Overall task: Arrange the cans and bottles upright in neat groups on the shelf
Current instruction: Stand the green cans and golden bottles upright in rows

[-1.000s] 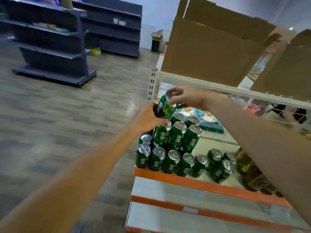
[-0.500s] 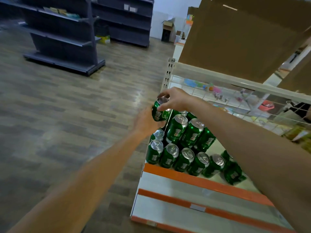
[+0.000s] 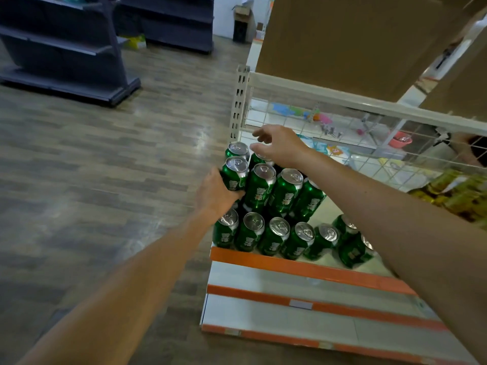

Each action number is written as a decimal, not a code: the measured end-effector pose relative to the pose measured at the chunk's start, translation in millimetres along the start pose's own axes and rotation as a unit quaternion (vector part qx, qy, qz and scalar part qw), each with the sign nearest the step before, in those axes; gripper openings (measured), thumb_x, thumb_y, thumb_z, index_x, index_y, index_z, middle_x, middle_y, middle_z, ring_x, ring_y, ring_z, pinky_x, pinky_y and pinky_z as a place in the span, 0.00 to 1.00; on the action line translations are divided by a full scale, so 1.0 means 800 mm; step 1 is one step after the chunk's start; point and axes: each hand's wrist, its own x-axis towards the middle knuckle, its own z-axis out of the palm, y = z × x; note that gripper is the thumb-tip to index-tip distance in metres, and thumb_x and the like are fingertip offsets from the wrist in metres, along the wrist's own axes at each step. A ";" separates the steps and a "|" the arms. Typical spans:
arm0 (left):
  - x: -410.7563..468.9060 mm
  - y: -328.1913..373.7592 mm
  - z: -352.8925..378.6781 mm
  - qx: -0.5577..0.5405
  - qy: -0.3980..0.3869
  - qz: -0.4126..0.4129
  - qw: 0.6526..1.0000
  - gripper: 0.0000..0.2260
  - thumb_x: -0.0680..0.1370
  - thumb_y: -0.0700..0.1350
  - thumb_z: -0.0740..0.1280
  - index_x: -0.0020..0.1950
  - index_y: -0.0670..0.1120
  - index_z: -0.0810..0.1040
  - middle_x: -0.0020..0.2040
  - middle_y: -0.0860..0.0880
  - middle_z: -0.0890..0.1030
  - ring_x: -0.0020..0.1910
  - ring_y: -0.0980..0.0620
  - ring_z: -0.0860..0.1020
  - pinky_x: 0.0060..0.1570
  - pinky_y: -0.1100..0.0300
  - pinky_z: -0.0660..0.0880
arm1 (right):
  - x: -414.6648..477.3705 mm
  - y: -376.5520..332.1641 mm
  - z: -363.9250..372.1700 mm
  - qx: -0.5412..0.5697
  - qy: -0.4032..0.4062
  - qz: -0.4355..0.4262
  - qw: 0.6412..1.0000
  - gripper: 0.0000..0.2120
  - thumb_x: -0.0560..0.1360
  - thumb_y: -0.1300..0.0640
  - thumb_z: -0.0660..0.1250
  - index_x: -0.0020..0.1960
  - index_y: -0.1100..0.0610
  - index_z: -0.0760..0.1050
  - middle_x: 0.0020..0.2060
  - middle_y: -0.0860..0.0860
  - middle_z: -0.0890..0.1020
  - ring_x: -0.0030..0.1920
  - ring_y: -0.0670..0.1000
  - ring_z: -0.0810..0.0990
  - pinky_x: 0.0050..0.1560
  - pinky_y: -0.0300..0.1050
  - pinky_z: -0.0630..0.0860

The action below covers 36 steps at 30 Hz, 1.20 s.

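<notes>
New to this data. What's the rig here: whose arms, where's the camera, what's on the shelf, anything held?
No robot: one camera worn on a person's head looks down at their own arms. The left hand grips a green can at the left end of the upper layer. The right hand hovers open above the back cans, holding nothing. Below, front-row cans stand on the orange-edged shelf; blurred yellow bottles sit at right.

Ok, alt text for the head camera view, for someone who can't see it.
A person's left hand grips a green can at the left edge of a cluster of cans on a shelf, while the right hand hovers open above the back ones.
</notes>
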 end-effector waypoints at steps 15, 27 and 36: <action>-0.005 -0.001 0.001 0.005 -0.022 -0.001 1.000 0.29 0.68 0.53 0.79 0.62 0.45 0.71 0.55 0.49 0.78 0.53 0.50 0.77 0.48 0.56 0.72 | -0.028 0.037 -0.001 0.015 0.038 0.032 0.999 0.23 0.77 0.45 0.67 0.68 0.56 0.73 0.61 0.52 0.78 0.61 0.50 0.75 0.62 0.47 0.72; 0.002 0.096 -0.093 0.010 -0.073 0.076 0.994 0.42 0.73 0.68 0.66 0.79 0.48 0.58 0.74 0.42 0.68 0.70 0.42 0.70 0.68 0.42 0.69 | -0.081 0.092 -0.078 0.003 0.091 0.111 0.990 0.23 0.78 0.46 0.66 0.69 0.58 0.72 0.62 0.55 0.78 0.61 0.54 0.77 0.61 0.49 0.73; -0.028 0.246 0.038 0.080 -0.119 0.258 0.955 0.30 0.77 0.61 0.65 0.74 0.48 0.68 0.70 0.46 0.72 0.67 0.47 0.72 0.66 0.48 0.71 | -0.179 0.219 -0.109 -0.021 0.033 0.245 0.969 0.25 0.78 0.50 0.68 0.71 0.58 0.70 0.65 0.57 0.76 0.59 0.57 0.78 0.59 0.49 0.75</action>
